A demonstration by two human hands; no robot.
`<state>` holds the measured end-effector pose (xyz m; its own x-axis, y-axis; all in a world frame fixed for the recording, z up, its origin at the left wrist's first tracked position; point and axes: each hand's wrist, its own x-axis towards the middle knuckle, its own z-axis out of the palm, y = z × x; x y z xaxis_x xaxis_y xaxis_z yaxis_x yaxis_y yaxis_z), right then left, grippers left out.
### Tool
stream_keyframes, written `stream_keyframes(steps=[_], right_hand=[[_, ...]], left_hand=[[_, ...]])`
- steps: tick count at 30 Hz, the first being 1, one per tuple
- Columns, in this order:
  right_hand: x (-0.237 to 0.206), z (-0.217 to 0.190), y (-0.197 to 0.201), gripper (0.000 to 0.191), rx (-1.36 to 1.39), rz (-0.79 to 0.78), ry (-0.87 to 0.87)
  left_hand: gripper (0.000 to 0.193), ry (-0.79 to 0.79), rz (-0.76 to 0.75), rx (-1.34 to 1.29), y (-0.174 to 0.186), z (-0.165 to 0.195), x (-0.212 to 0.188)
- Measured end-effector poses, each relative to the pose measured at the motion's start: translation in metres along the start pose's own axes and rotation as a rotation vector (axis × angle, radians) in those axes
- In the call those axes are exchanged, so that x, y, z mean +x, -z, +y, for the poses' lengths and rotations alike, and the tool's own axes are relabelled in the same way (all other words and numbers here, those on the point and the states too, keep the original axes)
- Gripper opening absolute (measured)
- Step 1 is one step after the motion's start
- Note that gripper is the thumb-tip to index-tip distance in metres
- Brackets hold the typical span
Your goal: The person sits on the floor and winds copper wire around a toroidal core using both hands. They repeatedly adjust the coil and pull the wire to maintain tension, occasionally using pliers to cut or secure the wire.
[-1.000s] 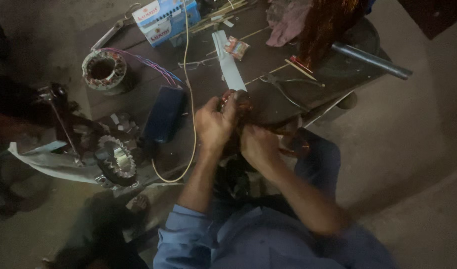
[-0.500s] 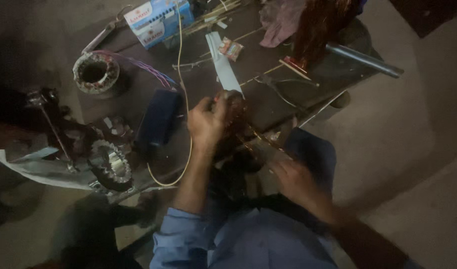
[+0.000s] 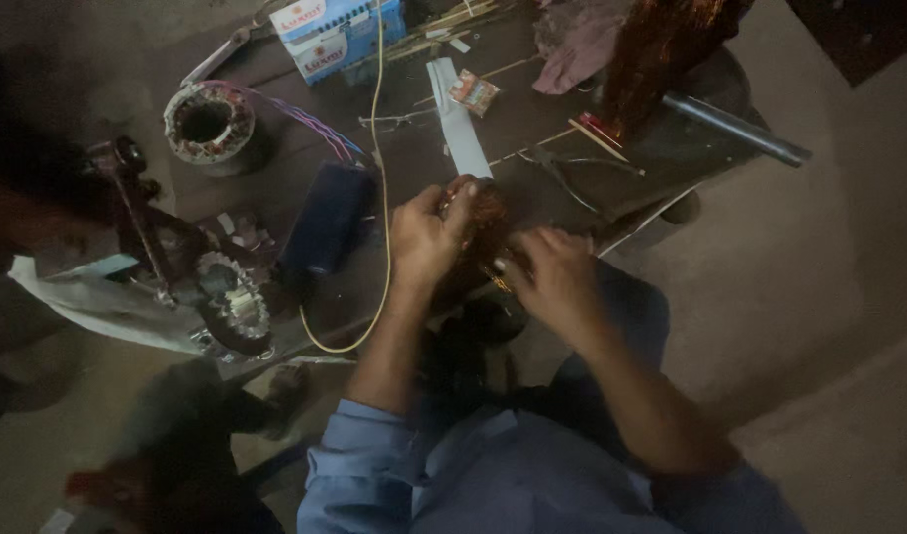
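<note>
At the far left of the dark tabletop [image 3: 275,188] lies a ring-shaped stator core [image 3: 208,123] with purple leads trailing off it, and below that a toothed metal part [image 3: 234,302] rests on a crumpled pale sheet [image 3: 97,307]; a dark blue pouch [image 3: 327,220] lies just right of these, with a thin yellowish wire [image 3: 382,198] looping past it down to the tabletop edge. The left hand [image 3: 426,235] is curled around the left side of a bundle of copper-coloured winding wire [image 3: 481,229], held at the near edge of the tabletop, fingers wrapped over its top. A bundle like this looks light but springy: the fine strands would be stiff enough to hold a bend yet easy to kink or scrape, so it is best gripped around the whole bunch rather than by single strands, which is roughly how the left hand has it. The right hand [image 3: 557,272] is closed against the bundle's right side, fingertips pinching at it, though what exactly they pinch is too blurred to tell. Half a second ago the right hand was drawn back and low, well apart from the bundle; it has now come up to meet it, so the two hands are close together again. At the far right a grey metal tube [image 3: 735,129] lies across the tabletop corner.
</note>
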<state>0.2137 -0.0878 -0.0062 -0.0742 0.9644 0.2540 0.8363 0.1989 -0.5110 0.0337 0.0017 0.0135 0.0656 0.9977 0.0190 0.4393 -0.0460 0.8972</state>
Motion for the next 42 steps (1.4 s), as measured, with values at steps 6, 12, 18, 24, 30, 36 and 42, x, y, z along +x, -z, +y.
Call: stream_keyframes(steps=[6,12,18,24,30,36,42], right_hand=[[0.021,0.0,-0.033,0.035,-0.06,-0.047,-0.104],[0.025,0.002,-0.043,0.022,-0.151,0.045,-0.05],[0.006,0.017,-0.025,0.028,-0.101,-0.044,-0.151],[-0.049,0.048,0.009,0.03,0.058,-0.007,-0.349],[-0.086,0.083,0.001,0.027,0.966,-0.025,-0.646],[-0.091,0.086,-0.005,0.033,1.77,0.022,-0.589],[-0.09,0.053,-0.003,0.023,2.031,0.097,-0.553]], left_hand=[[0.047,-0.09,0.099,0.047,-0.003,0.003,-0.003],[0.045,-0.085,0.11,0.064,-0.005,0.004,-0.004],[0.041,-0.255,0.15,0.099,-0.001,0.008,-0.006],[0.043,-0.186,0.093,0.125,0.005,0.012,-0.005],[0.047,-0.084,0.053,0.056,0.008,0.002,-0.002],[0.047,-0.135,0.095,0.016,0.003,-0.015,0.001],[0.045,-0.053,0.09,-0.025,0.003,-0.015,0.0]])
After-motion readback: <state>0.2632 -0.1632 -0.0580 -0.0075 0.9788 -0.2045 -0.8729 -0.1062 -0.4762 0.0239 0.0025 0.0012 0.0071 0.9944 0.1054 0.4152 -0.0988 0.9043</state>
